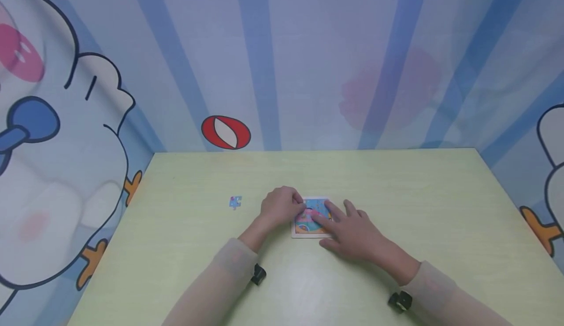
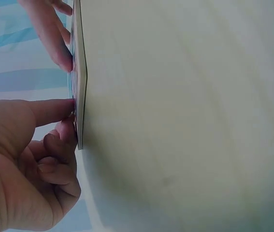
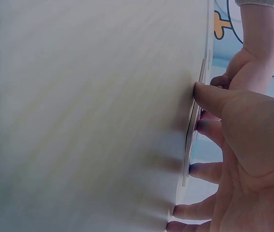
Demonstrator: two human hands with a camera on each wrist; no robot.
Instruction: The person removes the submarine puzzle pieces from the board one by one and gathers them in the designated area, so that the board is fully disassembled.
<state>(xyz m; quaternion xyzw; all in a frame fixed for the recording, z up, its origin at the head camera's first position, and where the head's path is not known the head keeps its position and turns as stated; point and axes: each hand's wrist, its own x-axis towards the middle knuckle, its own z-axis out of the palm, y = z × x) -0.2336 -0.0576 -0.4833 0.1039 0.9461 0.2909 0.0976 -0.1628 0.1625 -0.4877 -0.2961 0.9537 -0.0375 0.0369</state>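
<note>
A small jigsaw puzzle with a blue and pink picture lies flat on the table in a pale frame. My left hand is at its left side, thumb and forefinger brought together over the edge as if on a puzzle piece, which the fingers mostly hide. In the left wrist view, the other fingers of that left hand are curled in. My right hand is spread over the right side, its forefinger resting on the picture. In the right wrist view, the right thumb touches by the frame's near edge.
One loose blue jigsaw piece lies on the table left of my left hand. The pale table ends at the back against a striped cartoon backdrop. Dark wrist devices sit at both sleeves.
</note>
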